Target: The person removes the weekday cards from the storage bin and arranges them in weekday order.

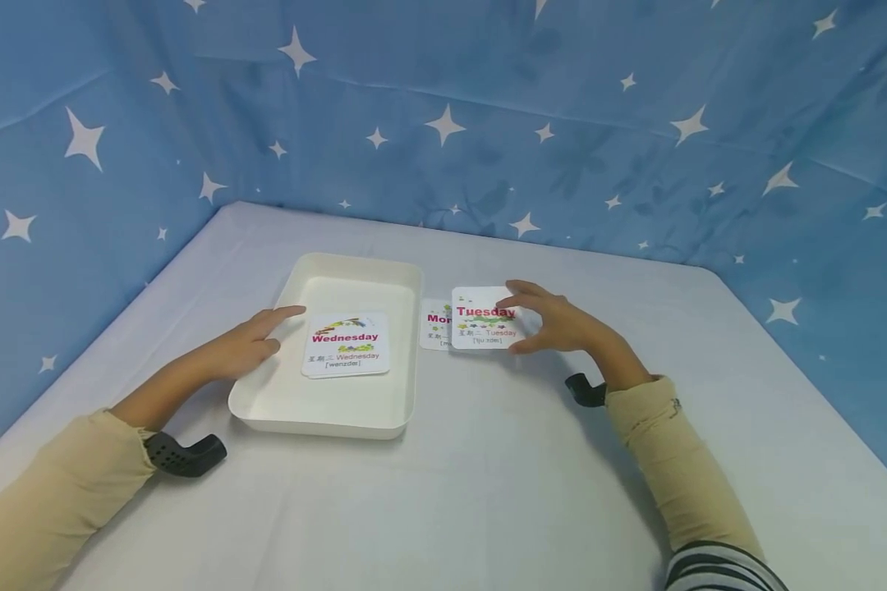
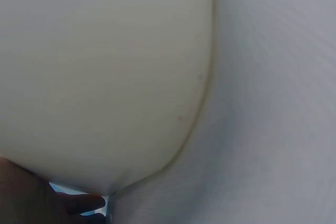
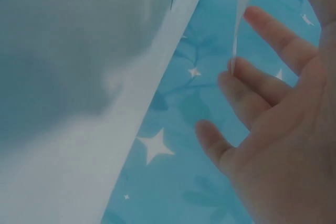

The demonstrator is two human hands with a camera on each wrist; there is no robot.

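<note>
A square "Tuesday" word card (image 1: 485, 318) is at my right hand (image 1: 554, 320), its right edge pinched between thumb and fingers. In the right wrist view a thin card edge (image 3: 242, 9) shows by the fingertips (image 3: 256, 17). The "Tuesday" card partly covers a "Monday" card (image 1: 434, 327) beside the tray. My left hand (image 1: 247, 345) rests at the left rim of a white tray (image 1: 355, 427), index finger and thumb reaching over its inside. A "Wednesday" card (image 1: 347, 345) lies in the tray, apart from that hand; another card edge seems to show beneath it.
A white cloth covers the table (image 1: 480, 492). Blue curtain (image 1: 488, 98) with white stars hangs along the back and sides. Below each wrist juts a black curved device, one on the left (image 1: 186, 456) and one on the right (image 1: 585, 391).
</note>
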